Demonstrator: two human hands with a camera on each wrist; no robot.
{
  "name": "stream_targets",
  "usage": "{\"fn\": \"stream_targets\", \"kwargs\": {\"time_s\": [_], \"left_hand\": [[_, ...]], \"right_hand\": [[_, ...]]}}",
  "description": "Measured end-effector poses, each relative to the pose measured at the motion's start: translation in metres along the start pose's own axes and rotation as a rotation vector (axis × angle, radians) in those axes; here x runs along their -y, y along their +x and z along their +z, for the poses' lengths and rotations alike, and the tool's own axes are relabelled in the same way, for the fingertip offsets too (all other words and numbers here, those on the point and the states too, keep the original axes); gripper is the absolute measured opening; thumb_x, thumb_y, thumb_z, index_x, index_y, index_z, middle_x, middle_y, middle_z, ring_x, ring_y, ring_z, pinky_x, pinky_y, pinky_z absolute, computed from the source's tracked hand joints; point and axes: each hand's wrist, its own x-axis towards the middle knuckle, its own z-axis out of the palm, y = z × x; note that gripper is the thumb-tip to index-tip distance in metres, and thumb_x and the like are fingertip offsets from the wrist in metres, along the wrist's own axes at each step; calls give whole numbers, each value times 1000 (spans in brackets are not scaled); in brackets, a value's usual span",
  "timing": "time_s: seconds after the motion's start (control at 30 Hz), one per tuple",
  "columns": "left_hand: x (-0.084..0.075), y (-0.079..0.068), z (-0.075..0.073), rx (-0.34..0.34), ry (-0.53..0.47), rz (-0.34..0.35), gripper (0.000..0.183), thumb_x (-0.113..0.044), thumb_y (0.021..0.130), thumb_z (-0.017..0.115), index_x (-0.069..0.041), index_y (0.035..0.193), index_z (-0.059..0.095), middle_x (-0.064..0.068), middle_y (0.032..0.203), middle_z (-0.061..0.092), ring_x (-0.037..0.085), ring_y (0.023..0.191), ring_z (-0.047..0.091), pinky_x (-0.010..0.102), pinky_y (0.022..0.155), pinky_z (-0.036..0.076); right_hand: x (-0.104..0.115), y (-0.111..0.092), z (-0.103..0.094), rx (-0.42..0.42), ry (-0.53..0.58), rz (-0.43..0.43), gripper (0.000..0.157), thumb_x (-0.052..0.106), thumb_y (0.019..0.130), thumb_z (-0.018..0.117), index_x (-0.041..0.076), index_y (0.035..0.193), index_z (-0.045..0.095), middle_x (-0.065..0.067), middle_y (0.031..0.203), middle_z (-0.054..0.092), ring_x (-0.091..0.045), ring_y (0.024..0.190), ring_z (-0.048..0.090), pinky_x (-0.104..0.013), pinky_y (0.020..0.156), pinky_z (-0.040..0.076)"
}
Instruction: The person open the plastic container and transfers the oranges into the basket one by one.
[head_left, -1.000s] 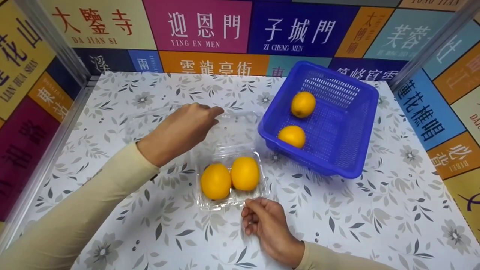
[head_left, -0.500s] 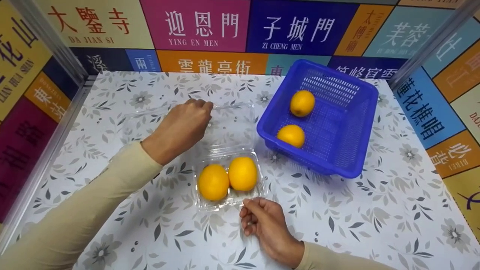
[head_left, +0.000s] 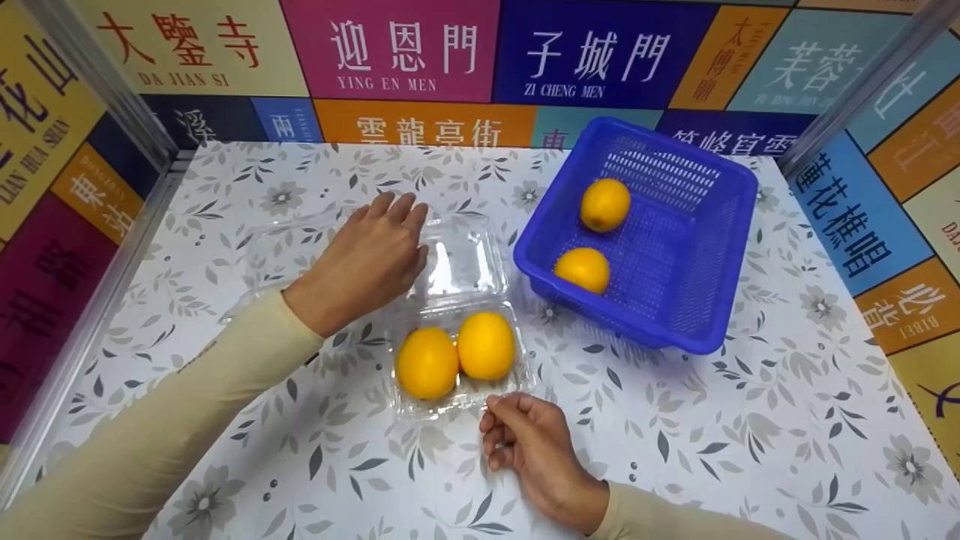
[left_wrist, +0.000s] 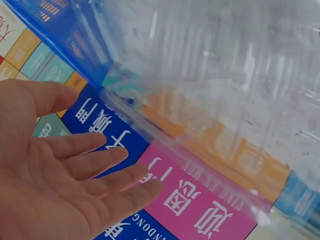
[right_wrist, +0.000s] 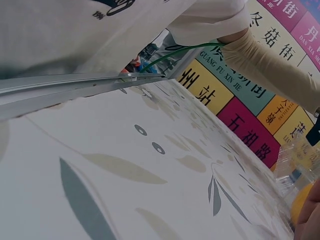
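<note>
Two oranges (head_left: 427, 363) sit side by side in the base of a clear plastic clamshell container (head_left: 431, 411). Its hinged lid (head_left: 465, 259) stands raised behind them. Over the lid's left part is my left hand (head_left: 371, 251), fingers extended. From the left wrist view, the palm of that left hand (left_wrist: 70, 170) faces up with nothing in it, beside clear plastic (left_wrist: 215, 60). At the container's front right edge, my right hand (head_left: 536, 454) pinches the rim between thumb and curled fingers. Only a sliver of the right hand (right_wrist: 310, 212) shows in the right wrist view.
A blue perforated basket (head_left: 637, 326) stands to the right, with two more oranges (head_left: 606, 204) inside. Another clear plastic container (head_left: 281, 247) lies left of the lid, partly behind the left hand. Printed panels (head_left: 405, 56) wall the floral-covered table (head_left: 720, 450).
My left hand's curled fingers have straightened and spread. The lid has shifted a little left and now catches bright reflections. My right hand has kept its place at the rim.
</note>
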Motion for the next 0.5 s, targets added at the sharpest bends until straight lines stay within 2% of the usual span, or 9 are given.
{"fn": "stream_targets", "kwargs": {"time_s": [0.13,0.4,0.5], "left_hand": [[-5,-6,-1,-73,-96,-7,50,-18,107,65,10,149,58,30,142,65,46,129,61,57,108,58],[-21,-28,-2,-198,-334,-104,57,-19,110,62,3,160,49,25,158,54,40,148,50,52,123,45],[-29,-37,-3,-254,-389,-114,57,-19,110,62,1,162,48,23,162,49,38,151,47,50,125,44]], "right_hand": [[0,1,0,-3,-2,2,20,14,109,67,2,93,66,-8,86,69,-12,63,62,-23,51,54],[0,1,-1,9,11,10,20,14,109,67,2,93,66,-8,86,70,-13,62,62,-23,50,54],[1,1,-2,13,16,9,20,14,109,67,2,94,67,-8,86,70,-13,62,63,-24,51,54]]}}
